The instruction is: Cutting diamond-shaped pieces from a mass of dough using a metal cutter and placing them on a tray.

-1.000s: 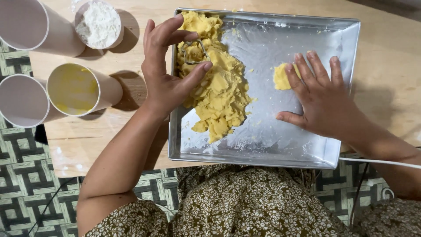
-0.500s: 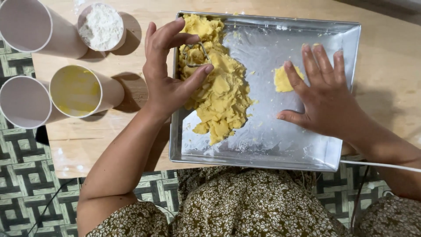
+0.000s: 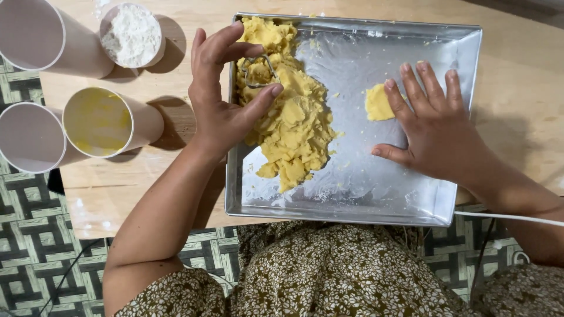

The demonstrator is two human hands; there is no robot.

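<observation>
A: Where is the left hand (image 3: pixel 226 97)?

B: Over the heap of yellow dough (image 3: pixel 291 117) at the left of the metal tray (image 3: pixel 411 202). Thumb and forefinger pinch a small wire cutter (image 3: pixel 258 70) that rests on the dough. A second ago the fingers curled lower around it; now they are lifted a little, the cutter plainer to see.

A: And the right hand (image 3: pixel 437 126)?

B: Spread flat, palm down on the tray floor, fingertips touching a small flat piece of dough (image 3: pixel 378 103) that lies apart from the heap. It has barely shifted, so I judge it is steadying the tray while a shape gets cut.

A: Anything beside the tray?

B: On the wooden worktop (image 3: pixel 517 82), a cup of flour (image 3: pixel 130 35) and a cup smeared yellow inside (image 3: pixel 100 122).
</observation>
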